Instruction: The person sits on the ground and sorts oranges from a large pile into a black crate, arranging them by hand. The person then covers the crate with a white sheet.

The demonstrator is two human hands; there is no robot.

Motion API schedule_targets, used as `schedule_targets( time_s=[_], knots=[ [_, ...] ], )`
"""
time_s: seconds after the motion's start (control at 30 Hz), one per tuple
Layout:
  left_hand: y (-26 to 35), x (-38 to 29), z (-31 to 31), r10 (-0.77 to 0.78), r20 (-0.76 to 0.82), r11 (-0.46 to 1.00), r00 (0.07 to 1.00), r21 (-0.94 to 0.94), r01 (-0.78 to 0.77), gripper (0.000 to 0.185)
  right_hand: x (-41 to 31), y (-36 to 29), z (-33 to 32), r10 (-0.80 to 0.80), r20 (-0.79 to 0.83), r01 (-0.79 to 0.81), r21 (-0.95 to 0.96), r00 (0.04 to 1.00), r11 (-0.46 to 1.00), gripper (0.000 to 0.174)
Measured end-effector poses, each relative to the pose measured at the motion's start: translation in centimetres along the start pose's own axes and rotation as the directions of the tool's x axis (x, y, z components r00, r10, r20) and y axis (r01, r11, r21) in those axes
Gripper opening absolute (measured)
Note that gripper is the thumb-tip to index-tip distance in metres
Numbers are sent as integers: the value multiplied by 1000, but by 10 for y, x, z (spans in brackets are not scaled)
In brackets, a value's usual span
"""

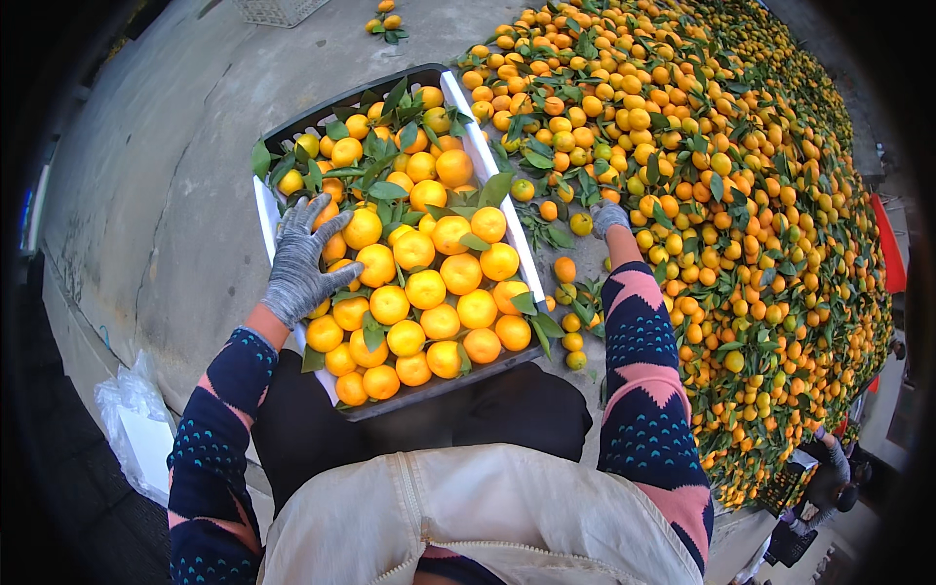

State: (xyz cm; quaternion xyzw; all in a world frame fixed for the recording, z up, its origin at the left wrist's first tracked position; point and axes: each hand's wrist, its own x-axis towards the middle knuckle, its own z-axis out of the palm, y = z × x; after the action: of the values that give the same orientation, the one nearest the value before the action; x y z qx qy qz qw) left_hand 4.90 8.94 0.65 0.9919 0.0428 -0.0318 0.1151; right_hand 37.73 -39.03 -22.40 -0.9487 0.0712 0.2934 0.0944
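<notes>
A black plastic crate with white liner sheets along its sides stands before my knees. It is filled with mandarins, neatly rowed at the near end and mixed with green leaves at the far end. My left hand, in a grey knitted glove, lies with spread fingers on the fruit by the crate's left side. At the edge of a large mandarin heap, right of the crate, is my gloved right hand. Its fingers are partly hidden, close to a mandarin; whether it grips anything is unclear.
The heap of leafy mandarins spreads over the concrete floor to my right. Loose fruit lies between crate and heap. A clear plastic bag lies at left, a pale basket at the back. Another person works at lower right.
</notes>
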Motion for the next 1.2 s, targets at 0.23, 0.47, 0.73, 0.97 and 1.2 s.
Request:
schedule_targets(
  time_s=[0.23,0.47,0.73,0.97,1.2],
  knots=[
    [-4,-2,5,5,-26,1000,1000,-16,-5,79,-12,-24,35,160,-26,-162,-201,987,966,70],
    [-3,-1,2,5,-15,1000,1000,-27,-5,78,-60,1,13,-63,73,-34,876,995,481,68],
    [-1,-2,0,-34,17,999,999,-31,35,77,-180,-117,-97,-671,-149,233,972,727,37,76],
    [-7,-6,1,13,-14,996,1000,-90,-14,75,-263,-293,-87,-895,10,670,659,447,342,80],
    [-8,-6,3,15,-34,991,999,-133,-19,75,-256,-348,-26,-811,106,729,381,576,568,63]
  ],
)
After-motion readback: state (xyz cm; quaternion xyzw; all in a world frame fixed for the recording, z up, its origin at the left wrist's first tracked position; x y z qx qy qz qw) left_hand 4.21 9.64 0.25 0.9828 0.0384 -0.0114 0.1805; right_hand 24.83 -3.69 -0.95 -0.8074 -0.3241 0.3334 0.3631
